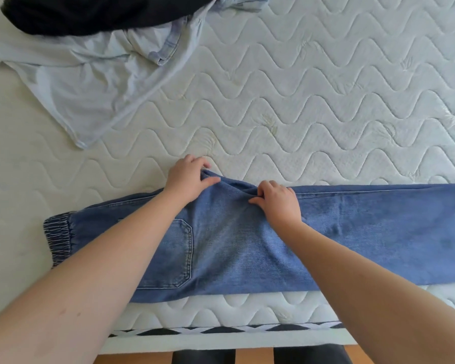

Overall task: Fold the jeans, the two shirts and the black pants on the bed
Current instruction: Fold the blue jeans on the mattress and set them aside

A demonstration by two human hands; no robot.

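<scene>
Head view: the jeans [247, 245] are laid lengthwise across the lower half of the frame, along the near edge of the bed [326, 88], with the elastic waistband [59, 240] at the lower left and the legs running off the right edge. A back pocket [174, 253] is seen face up, partly covered by the left forearm. The far edge of the denim is bunched into a raised fold at the centre of the frame, and this fold is gripped from both sides. It is pinched by the left hand [188, 179] at its left end, the thumb lying along the cloth and the fingers curled over the far edge. Just to the right, the same edge is pinched by the right hand [276, 202], fingers curled on the fabric and thumb pressed against it. The two hands are kept near each other, not touching. In the upper left of the frame a pale blue shirt [76, 85] is spread crumpled on the quilted mattress, well apart from the jeans. The black pants [90, 14] are heaped over its upper part at the top edge.
</scene>
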